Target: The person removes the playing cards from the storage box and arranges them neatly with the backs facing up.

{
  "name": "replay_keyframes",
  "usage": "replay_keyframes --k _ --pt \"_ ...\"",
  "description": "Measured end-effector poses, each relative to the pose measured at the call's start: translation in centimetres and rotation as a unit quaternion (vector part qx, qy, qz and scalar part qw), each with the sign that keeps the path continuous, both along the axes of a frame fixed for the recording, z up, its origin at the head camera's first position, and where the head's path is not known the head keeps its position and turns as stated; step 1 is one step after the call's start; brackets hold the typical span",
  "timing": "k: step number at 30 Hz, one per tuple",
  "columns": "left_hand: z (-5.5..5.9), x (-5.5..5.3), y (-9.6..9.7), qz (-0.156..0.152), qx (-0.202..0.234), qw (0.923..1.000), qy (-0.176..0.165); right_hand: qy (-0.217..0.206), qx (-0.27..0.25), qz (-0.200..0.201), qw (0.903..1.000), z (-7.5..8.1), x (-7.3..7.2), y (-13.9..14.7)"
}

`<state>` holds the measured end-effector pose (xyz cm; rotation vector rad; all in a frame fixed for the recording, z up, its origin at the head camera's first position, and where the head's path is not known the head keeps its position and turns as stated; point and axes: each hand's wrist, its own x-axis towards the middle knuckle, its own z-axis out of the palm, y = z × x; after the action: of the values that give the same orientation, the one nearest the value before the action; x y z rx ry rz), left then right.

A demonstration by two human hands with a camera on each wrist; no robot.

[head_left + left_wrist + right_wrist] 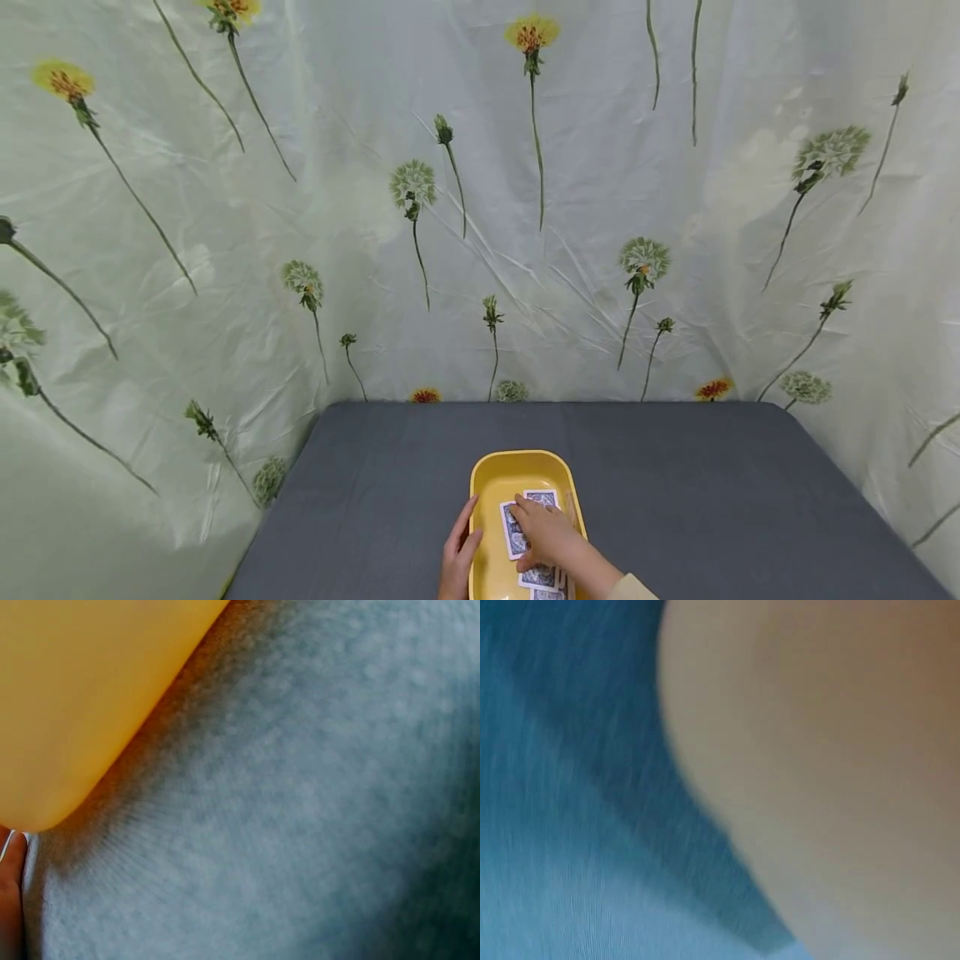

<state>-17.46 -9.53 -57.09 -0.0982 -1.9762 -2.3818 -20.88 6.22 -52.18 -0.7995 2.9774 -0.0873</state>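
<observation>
The right hand (546, 533) reaches low into the head view from the cream sleeve (632, 587), palm down over several cards. Its fingertips lie by the upper edge of the left card (513, 543) and its thumb sits lower, near that card's bottom corner; whether it pinches the card or merely rests on it, I cannot tell. The cards have blue-and-white patterned backs with white borders. Another, the top card (538, 497), lies just beyond the fingers, and the lower card (537, 578) shows below the thumb, with more cards near it, partly covered or cut off by the frame.

All of them are inside a yellow tray (495, 473) with rounded corners and a raised rim. A pale, narrow item (572, 510) stands along its right side, too small to make out. At the left side, the left hand (456, 557) rests against the outer wall, fingers extended and thumb apart, clasping nothing. The left wrist view shows the tray's underside close up; the right wrist view is mostly a blurred pale shape (817, 765) I cannot identify.

The tray rests on a dark grey table (675, 492). Behind hangs a pale curtain (337, 125) printed with dandelions.
</observation>
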Motion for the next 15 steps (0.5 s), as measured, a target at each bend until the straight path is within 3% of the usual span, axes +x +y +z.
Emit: replay_keyframes --k 4,12,15 --pt "-0.20 0.32 -0.27 0.018 -0.026 0.9994 0.016 -0.031 0.017 0.014 0.9993 0.26 -0.32 -0.08" --pt "-0.20 0.03 -0.11 -0.003 -0.021 0.9988 0.043 -0.004 0.073 0.003 0.9973 0.36 -0.96 0.34" --pt "-0.33 -0.09 0.05 -0.005 -0.015 0.9982 0.058 0.036 0.076 0.018 0.9963 0.29 -0.78 0.58"
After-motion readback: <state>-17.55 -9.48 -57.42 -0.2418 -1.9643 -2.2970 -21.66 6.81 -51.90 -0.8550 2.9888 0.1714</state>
